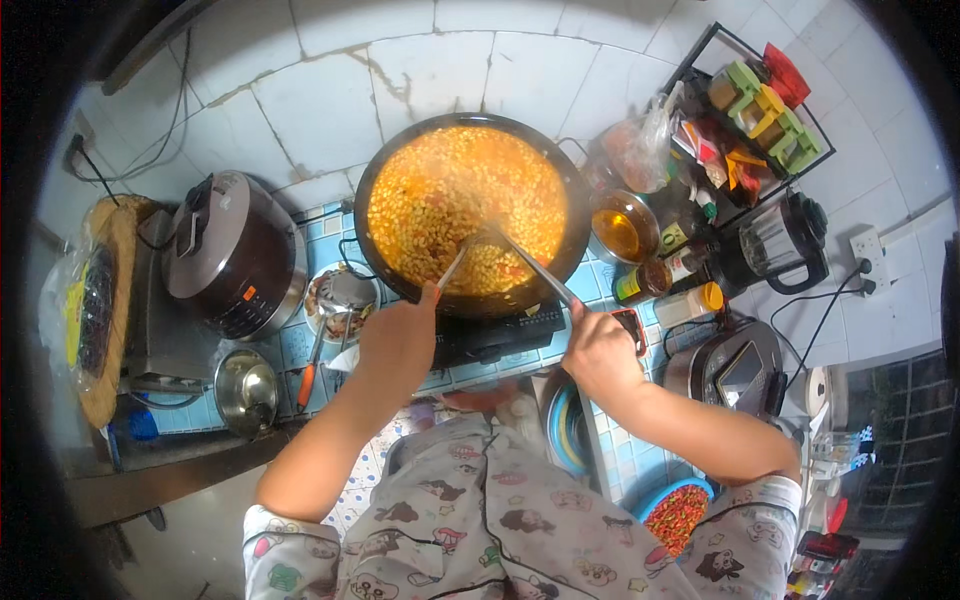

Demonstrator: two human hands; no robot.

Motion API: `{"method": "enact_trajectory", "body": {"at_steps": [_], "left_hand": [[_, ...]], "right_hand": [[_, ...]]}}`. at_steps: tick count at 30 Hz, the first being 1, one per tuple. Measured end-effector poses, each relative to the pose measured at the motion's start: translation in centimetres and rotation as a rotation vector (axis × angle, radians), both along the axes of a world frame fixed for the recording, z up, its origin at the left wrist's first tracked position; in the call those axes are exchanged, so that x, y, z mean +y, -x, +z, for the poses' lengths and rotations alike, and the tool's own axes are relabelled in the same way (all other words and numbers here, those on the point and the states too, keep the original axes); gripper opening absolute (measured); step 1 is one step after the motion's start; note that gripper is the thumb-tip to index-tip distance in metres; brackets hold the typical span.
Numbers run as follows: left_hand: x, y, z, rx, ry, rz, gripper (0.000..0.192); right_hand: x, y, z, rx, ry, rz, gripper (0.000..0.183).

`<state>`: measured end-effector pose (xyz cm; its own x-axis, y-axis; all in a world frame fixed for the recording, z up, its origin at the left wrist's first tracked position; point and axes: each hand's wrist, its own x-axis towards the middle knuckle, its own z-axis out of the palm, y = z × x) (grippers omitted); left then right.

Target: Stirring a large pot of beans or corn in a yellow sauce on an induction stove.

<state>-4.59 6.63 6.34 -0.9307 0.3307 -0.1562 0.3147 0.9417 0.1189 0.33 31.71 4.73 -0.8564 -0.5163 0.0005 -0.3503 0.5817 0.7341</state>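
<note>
A large black wok (583,217) stands on a dark cooktop (499,335), full of steaming orange-red stew (450,169) with many pale beans or kernels. My left hand (401,326) grips the handle of a metal utensil (455,268) whose head sits in the stew near the middle. In my right hand (602,349) is the handle of a second metal utensil (534,262), reaching into the same spot from the right. Both utensil heads are partly sunk and meet or nearly meet, so their shape is hard to tell. Both hands are just over the wok's near rim.
Left are a bowl with a metal skimmer (351,289), an electric pressure cooker (225,255) and a steel bowl (246,390). Right are a pot of amber liquid (624,229), bottles (645,279), a blender (780,240) and another cooker (731,367). Chopped chillies fill a blue basin (649,504) below.
</note>
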Motion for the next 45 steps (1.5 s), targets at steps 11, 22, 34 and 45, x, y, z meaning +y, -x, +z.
{"method": "enact_trajectory", "body": {"at_steps": [11, 22, 34, 45], "left_hand": [[1.8, 5.2, -0.6, 0.158, -0.119, -0.014, 0.024], [-4.7, 8.4, 7.0, 0.16, -0.21, 0.045, 0.026], [-1.6, 16.2, 4.5, 0.033, 0.143, 0.14, 0.018], [-3.9, 15.0, 5.1, -0.255, -0.231, 0.201, 0.021]], "right_hand": [[-0.2, 9.1, 8.7, -0.151, 0.186, -0.128, 0.02], [7.5, 12.7, 17.6, -0.041, 0.471, -0.243, 0.024], [5.8, 22.5, 15.2, -0.211, 0.337, -0.364, 0.024], [10.7, 16.3, 6.5, -0.289, 0.578, -0.267, 0.036]]}}
